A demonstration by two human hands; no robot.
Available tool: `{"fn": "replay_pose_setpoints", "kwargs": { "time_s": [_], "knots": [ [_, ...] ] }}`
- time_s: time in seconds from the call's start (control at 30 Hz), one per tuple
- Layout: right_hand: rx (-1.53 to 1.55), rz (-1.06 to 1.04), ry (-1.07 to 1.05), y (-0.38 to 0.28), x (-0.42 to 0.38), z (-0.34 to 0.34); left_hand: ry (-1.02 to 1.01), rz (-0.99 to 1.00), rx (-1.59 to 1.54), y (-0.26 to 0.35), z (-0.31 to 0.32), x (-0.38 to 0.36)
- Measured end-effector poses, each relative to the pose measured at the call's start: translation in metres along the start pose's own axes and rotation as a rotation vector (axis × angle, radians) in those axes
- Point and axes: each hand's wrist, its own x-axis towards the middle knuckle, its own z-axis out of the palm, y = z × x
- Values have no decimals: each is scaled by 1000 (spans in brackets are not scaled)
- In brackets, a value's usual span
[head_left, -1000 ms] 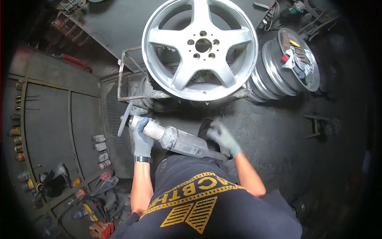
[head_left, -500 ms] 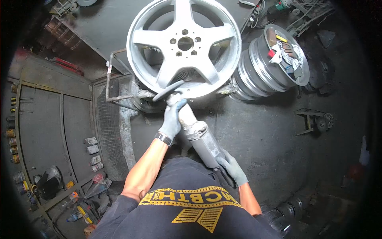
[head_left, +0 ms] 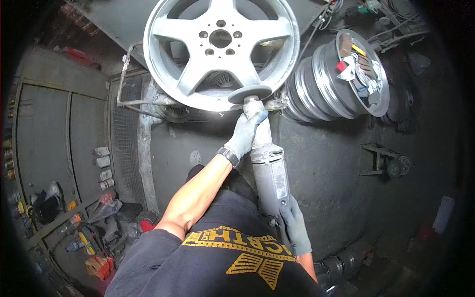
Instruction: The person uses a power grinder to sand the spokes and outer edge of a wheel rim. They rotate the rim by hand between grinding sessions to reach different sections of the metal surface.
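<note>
1. Left hand [head_left: 242, 136] gripped the grinder [head_left: 269, 173] by its neck; right hand [head_left: 297, 230] closed on its rear.
2. We held the disc [head_left: 250, 93] at the lower edge of the wheel [head_left: 220, 59], ahead of us; contact was unclear.
3. We judged firm two-handed control necessary.

Just ahead of the left hand [head_left: 243, 134], the disc [head_left: 250, 93] of the grinder [head_left: 270, 178] lies at the near edge of the wheel [head_left: 217, 64], contact unclear, with the right hand [head_left: 297, 228] behind at the grinder's rear. Ahead-right of both hands, cloths [head_left: 363, 74] lie in the outer of the stacked rims [head_left: 321, 81]. Cans [head_left: 103, 162] stand left of both hands, the wire-mesh panel [head_left: 127, 148] between.
</note>
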Motion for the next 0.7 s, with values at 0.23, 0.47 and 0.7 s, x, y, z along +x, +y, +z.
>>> {"fn": "replay_pose_setpoints", "kwargs": {
  "time_s": [0.23, 0.47, 0.7],
  "knots": [
    [16, 52, -1, 3, -18, 52, 46, -37, 35, 16, -35, -14],
    [2, 27, 3, 18, -29, 130, 30, -61, 33, 58, -92, -34],
    [109, 41, -78, 45, -9, 176, 78, 46, 138, 110, -140, -34]
  ]
}}
